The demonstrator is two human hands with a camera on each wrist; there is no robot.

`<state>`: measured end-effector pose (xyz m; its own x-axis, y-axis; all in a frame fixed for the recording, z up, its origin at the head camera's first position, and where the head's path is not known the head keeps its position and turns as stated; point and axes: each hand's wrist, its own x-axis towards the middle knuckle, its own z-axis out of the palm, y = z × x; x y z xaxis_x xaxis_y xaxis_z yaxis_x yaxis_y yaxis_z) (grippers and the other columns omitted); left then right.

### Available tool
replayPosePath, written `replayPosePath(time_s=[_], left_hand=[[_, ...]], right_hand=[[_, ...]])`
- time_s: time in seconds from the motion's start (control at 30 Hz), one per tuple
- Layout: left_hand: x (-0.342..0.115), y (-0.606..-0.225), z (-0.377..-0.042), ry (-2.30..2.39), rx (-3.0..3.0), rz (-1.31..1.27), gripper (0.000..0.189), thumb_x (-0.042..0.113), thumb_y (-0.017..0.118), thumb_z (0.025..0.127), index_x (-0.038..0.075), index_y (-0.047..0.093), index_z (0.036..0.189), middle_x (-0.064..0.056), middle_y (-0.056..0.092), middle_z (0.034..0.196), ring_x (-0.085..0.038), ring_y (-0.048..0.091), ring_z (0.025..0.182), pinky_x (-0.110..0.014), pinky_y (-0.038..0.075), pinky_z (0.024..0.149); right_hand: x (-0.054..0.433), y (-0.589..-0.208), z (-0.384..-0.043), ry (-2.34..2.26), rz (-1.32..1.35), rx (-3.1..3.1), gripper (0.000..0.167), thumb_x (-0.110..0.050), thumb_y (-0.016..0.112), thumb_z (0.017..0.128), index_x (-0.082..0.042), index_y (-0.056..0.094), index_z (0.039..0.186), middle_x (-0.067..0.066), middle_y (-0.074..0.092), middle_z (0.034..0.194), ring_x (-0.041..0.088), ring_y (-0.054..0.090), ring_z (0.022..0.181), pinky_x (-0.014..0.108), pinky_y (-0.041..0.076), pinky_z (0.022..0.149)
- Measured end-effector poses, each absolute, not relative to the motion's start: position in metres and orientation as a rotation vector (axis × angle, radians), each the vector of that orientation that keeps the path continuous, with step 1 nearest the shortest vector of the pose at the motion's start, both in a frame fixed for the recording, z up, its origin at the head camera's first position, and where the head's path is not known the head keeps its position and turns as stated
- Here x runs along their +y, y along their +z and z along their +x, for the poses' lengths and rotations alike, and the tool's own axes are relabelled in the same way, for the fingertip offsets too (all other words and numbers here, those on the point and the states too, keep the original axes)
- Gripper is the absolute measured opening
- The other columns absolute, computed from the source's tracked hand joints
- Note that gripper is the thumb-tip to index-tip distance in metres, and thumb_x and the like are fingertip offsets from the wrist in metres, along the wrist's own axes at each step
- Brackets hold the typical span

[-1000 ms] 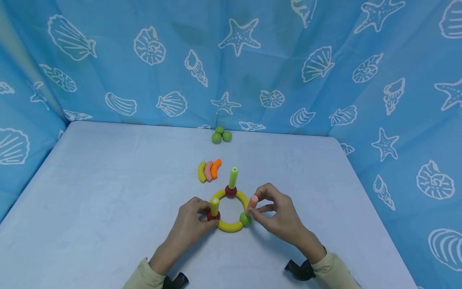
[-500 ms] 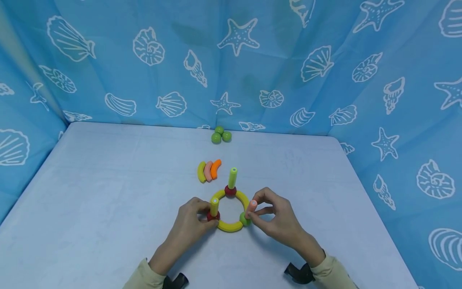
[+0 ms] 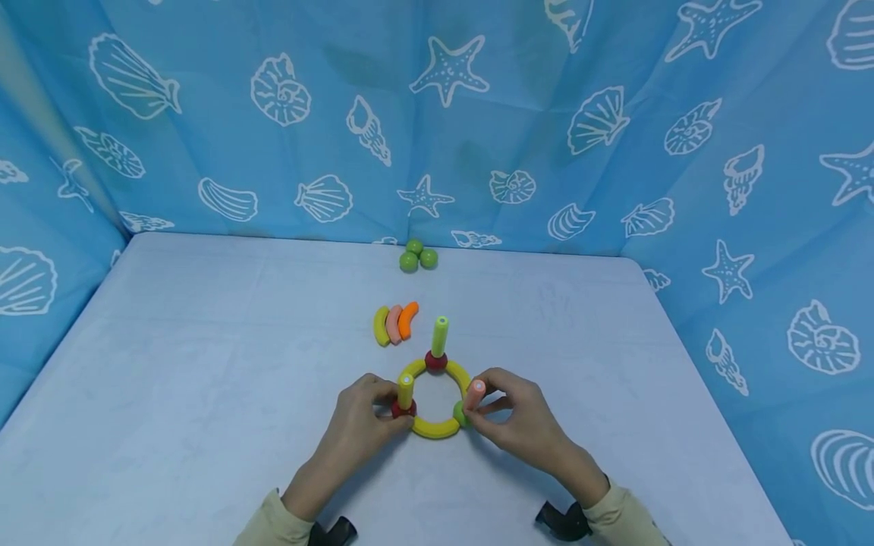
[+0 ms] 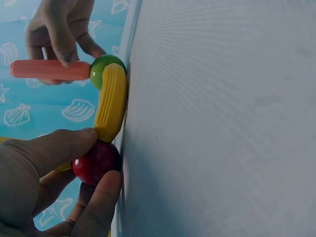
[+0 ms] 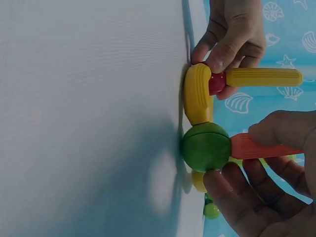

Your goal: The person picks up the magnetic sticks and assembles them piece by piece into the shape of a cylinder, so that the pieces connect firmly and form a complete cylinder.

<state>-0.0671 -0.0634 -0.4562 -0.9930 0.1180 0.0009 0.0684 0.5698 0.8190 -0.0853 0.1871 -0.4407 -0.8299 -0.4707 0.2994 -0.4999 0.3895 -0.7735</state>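
Observation:
A ring of yellow curved sticks [image 3: 435,430] joined by balls lies flat on the table. My left hand [image 3: 369,417] holds the near-left red ball [image 4: 96,163] between thumb and fingers; a straight yellow stick [image 3: 406,393] stands up from this ball. My right hand [image 3: 522,421] pinches a coral straight stick [image 5: 247,147], whose end meets the green ball [image 5: 206,146] on the ring's right; a fingertip lies close by that ball. A lime-green stick [image 3: 440,337] rises from the far red ball [image 3: 435,362]. Fingers partly cover the green ball in the head view.
Beyond the ring lie three short curved pieces side by side: yellow-green [image 3: 381,326], pink [image 3: 394,324] and orange [image 3: 408,320]. Three green balls [image 3: 413,256] cluster at the far edge of the white table [image 3: 205,341]. Behind hangs a blue shell-print curtain [image 3: 382,76].
My right hand has shifted slightly left and nearer the person, its fingers lower around the coral stick, whose top has come down a little. The left hand stays on the red ball.

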Motion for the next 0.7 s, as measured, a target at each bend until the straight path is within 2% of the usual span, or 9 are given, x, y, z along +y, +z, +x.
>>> replayPosePath(time_s=[0.37,0.7], left_hand=[[-0.063,-0.457,-0.067,1.441,2.731,0.164,0.029,0.009,0.088,0.075,0.009,0.076,0.101,0.002,0.059,0.093,-0.014,0.059,0.087,-0.032,0.058,0.081],[-0.064,-0.459,-0.068,1.417,2.746,0.165,0.031,0.012,0.089,0.075,0.009,0.076,0.103,0.003,0.06,0.092,-0.013,0.059,0.087,-0.033,0.057,0.081]], right_hand=[[0.186,-0.449,-0.085,1.416,0.828,-2.668,0.039,0.006,0.084,0.074,-0.02,0.065,0.095,-0.011,0.063,0.091,0.01,0.065,0.086,0.026,0.059,0.067],[0.187,-0.454,-0.083,1.432,0.799,-2.677,0.036,0.006,0.085,0.072,-0.018,0.067,0.09,-0.009,0.063,0.091,0.011,0.066,0.086,0.028,0.059,0.067]])
